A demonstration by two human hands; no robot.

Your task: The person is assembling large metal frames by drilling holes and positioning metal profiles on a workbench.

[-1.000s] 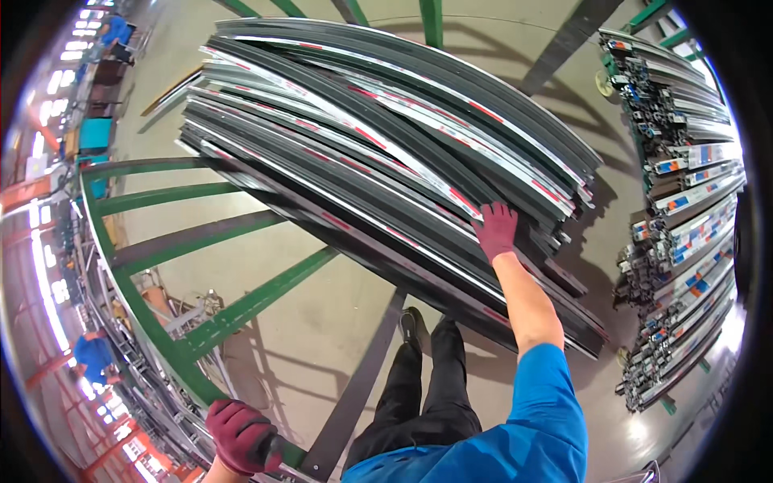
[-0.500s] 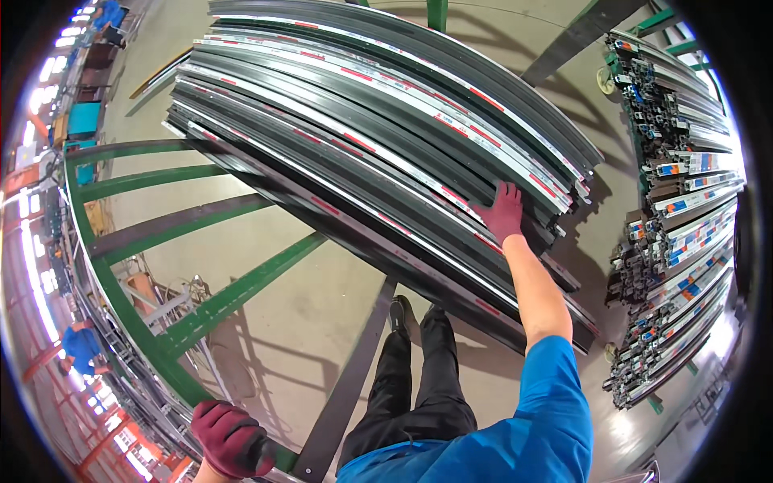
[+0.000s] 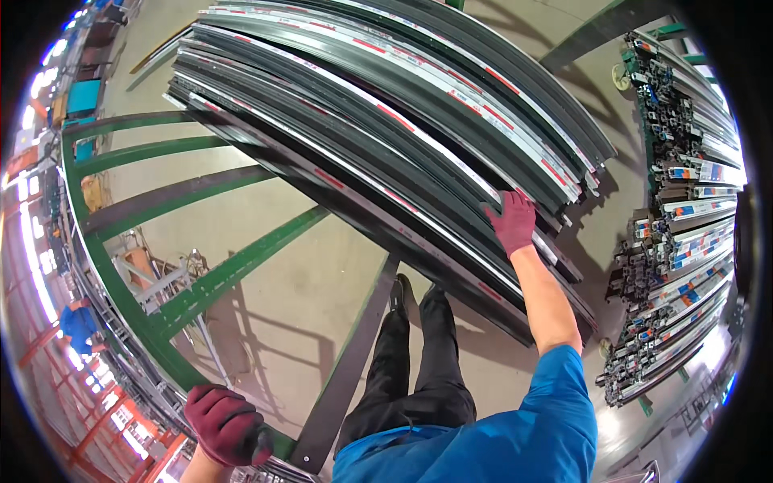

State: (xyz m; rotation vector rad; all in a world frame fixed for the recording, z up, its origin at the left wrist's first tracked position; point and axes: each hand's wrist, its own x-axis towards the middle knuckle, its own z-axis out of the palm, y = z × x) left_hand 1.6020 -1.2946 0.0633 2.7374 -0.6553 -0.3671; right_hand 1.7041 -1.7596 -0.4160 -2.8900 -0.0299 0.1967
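Note:
Long dark metal profiles (image 3: 354, 173) with white and red film strips lie side by side in front of me on a green rack. My right hand (image 3: 514, 224), in a dark red glove, grips one white-and-red-striped profile (image 3: 439, 143) near its right end, thumb spread to the left; the fingertips are partly hidden over its far edge. A dark gap shows between this profile and the bundle beyond it. At the lower left, my left hand (image 3: 225, 425), gloved alike, is closed around the end of the green rack's frame (image 3: 153, 342).
Green rack crossbars (image 3: 233, 262) span the left side, and a dark-topped bar (image 3: 346, 362) runs beside my legs. Another stack of silver profiles (image 3: 684, 241) stands at the right. A person in blue (image 3: 79, 324) is at the far left.
My right hand has shifted slightly down and right with the gripped profile, and the gap behind that profile has widened. My left hand stays on the frame. The view has shifted a little.

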